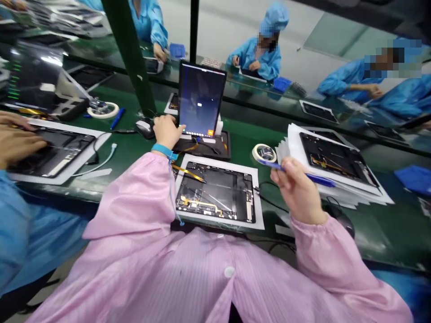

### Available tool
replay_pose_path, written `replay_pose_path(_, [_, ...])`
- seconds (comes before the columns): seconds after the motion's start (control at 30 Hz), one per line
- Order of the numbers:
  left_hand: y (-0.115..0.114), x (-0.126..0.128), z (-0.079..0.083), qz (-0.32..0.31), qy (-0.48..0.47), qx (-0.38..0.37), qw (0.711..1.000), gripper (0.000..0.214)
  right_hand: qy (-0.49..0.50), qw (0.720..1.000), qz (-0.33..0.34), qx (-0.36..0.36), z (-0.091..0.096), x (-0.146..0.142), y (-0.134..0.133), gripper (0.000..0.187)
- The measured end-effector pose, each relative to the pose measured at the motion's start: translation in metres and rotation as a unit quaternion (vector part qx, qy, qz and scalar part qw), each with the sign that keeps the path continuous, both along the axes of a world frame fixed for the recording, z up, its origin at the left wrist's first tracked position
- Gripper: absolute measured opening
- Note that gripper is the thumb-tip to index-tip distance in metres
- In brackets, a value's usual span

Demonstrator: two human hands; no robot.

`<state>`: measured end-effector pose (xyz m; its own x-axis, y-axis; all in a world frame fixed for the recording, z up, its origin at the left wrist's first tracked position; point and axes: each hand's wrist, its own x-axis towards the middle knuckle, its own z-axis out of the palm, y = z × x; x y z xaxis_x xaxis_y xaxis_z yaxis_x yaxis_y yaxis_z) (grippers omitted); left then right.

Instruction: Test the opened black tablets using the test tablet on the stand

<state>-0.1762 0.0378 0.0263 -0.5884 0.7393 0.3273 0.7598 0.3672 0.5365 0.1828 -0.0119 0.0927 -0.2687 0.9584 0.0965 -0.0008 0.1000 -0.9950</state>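
My left hand (167, 131), with a blue wrist strap (164, 151), is at the lower left corner of an upright lit screen (202, 98). Its thumb reaches the screen's edge; whether it presses the glass I cannot tell. The hand appears to hold nothing, its thumb apart from the curved fingers. My right hand (299, 188) is raised and closed around a blue pen (319, 180). Between my arms an opened tablet housing (218, 188) lies on a white sheet (258, 202), its inner parts and an orange flex cable (188, 171) exposed. The screen stands in a dark tray (225, 150) behind it.
A tape roll (264, 153) and a stack of white sheets bearing another tablet housing (336, 157) are at right. A mouse (144, 128) lies left of the screen. A co-worker's hands (20, 139) work at far left; a green post (128, 54) rises behind.
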Motion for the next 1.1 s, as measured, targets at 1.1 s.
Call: replay_pose_path(1.1, [-0.057, 0.071, 0.020, -0.468, -0.102, -0.404, 0.779, 0.013, -0.204, 0.975, -0.048, 0.073, -0.106, 0.021, 0.003, 0.018])
